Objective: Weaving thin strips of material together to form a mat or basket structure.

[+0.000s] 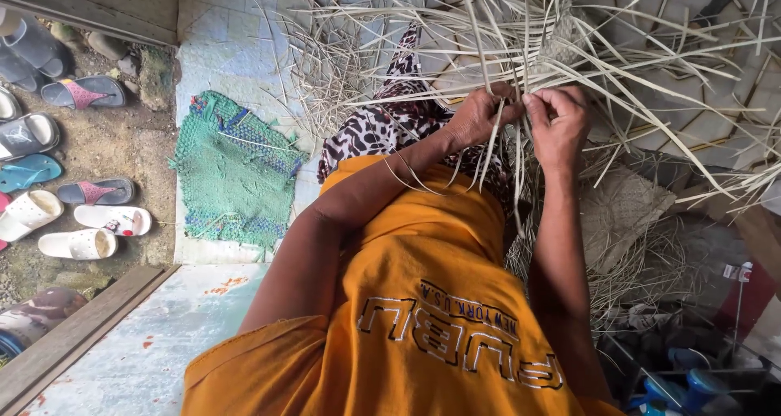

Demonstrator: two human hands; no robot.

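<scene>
My left hand pinches several pale dried leaf strips close to my lap. My right hand is right beside it, fingers curled on neighbouring strips of the same bundle. The long strips fan out from a partly woven patch above the hands and hang down between my forearms. I wear an orange shirt and a spotted cloth over my legs.
A green woven mat lies on the pale tiled floor to the left. Several sandals and slippers sit on the dirt beyond it. A finished woven piece and loose fibres lie at the right, with blue containers at the lower right.
</scene>
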